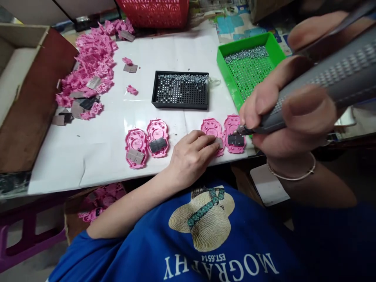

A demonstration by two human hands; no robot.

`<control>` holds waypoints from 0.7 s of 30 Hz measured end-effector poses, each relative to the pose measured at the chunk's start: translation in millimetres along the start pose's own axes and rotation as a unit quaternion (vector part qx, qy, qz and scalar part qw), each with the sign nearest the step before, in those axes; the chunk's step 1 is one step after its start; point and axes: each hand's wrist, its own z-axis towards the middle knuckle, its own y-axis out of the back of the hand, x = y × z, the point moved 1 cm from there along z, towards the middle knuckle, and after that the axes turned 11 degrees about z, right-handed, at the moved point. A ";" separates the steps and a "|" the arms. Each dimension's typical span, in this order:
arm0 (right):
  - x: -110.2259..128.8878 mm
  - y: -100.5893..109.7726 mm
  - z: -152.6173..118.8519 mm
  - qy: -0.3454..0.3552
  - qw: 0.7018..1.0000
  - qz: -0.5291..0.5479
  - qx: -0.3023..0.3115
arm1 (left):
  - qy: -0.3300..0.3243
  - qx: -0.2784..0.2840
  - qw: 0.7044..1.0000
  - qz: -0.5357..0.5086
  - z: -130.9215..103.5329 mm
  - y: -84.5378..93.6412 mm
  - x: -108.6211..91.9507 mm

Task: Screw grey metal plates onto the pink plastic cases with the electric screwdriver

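My right hand (293, 105) is wrapped round a grey electric screwdriver (323, 78). Its tip reaches the black plate (235, 140) lying in the rightmost pink shell (234, 122). Beside it, my left hand (192, 156) rests with its fingers together on a grey plate (219, 143) in another pink shell (210, 126), partly covering both. Further left lie a pink shell (136, 137) with a grey plate (135, 156) and a pink shell (158, 127) with a dark plate (158, 145).
A black tray (180, 105) of screws stands mid-table, a green tray (230, 82) of screws behind my right hand. Pink parts (94, 55) are heaped at the left by a brown box (38, 90). A red basket (155, 13) stands at the back; a purple stool (29, 227) is below left.
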 end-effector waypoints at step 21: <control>-31.6 4.6 -11.9 0.038 0.994 0.070 0.073 | 0.008 0.025 1.000 -0.003 -0.2 0.2 -0.4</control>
